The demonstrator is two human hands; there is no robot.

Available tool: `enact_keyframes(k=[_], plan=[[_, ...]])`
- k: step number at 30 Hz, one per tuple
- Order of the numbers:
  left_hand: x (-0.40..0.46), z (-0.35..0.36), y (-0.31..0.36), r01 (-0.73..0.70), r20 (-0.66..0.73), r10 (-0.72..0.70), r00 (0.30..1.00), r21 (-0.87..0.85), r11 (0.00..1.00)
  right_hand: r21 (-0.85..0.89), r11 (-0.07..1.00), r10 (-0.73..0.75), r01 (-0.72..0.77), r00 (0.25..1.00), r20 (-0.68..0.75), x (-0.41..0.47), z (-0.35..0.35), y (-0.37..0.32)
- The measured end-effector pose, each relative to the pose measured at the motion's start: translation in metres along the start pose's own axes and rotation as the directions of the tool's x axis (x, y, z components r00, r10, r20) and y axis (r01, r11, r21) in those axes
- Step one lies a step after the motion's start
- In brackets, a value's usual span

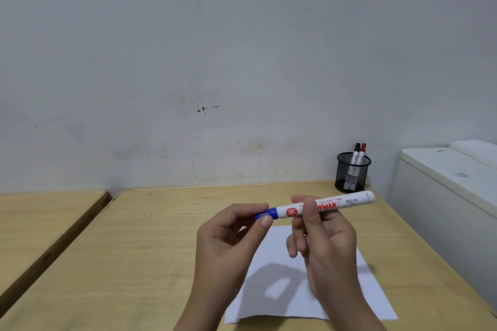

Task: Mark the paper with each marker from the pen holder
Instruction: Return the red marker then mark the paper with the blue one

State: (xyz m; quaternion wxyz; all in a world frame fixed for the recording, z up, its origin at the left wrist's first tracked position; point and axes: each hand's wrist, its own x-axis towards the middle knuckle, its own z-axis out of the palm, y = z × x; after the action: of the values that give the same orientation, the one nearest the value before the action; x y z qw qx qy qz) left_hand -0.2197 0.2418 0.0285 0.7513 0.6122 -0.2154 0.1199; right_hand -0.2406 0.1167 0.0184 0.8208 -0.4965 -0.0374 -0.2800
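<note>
Holding a blue whiteboard marker (322,205) level at frame centre, right hand (320,244) pinching the barrel, left hand (228,236) fingers closed on its blue cap (266,214), above white paper (295,277); mesh pen holder (352,173) right of centre with black and red markers

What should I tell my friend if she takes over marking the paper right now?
Left hand: its fingers pinch the blue cap of the blue marker.
Right hand: holds the marker's white barrel, level above the paper.
Pen holder: at the desk's far right corner, with a black marker and a red marker inside.
Done: blue marker taken out. No marks show on the visible paper.
Left: pull off the cap, mark, return it, then use the black and red ones.
</note>
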Motion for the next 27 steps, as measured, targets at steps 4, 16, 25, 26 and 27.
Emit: enact_keyframes(k=[4,16,25,26,27], plan=[[-0.013,-0.001,0.018,-0.169,0.0,0.169,0.986,-0.043,0.985,0.064,0.994,-0.089,0.085,0.995,0.052,-0.017,0.014,-0.012],[0.01,-0.01,-0.003,-0.075,-0.018,0.077,0.997,0.105,0.992,-0.039,0.99,0.135,-0.133,0.988,0.069,0.009,0.012,0.007],[0.066,0.013,-0.019,-0.104,0.044,0.094,0.995,0.347,0.932,-0.767,0.376,-0.258,0.519,0.854,0.451,0.069,-0.024,-0.018],[0.07,0.019,-0.02,-0.118,0.072,0.099,0.993,0.358,0.926,-0.751,0.327,-0.259,0.574,0.818,0.513,0.078,-0.028,-0.017],[0.075,0.026,-0.022,-0.136,0.097,0.108,0.989,0.366,0.921,-0.726,0.327,-0.255,0.605,0.796,0.549,0.087,-0.033,-0.015]])
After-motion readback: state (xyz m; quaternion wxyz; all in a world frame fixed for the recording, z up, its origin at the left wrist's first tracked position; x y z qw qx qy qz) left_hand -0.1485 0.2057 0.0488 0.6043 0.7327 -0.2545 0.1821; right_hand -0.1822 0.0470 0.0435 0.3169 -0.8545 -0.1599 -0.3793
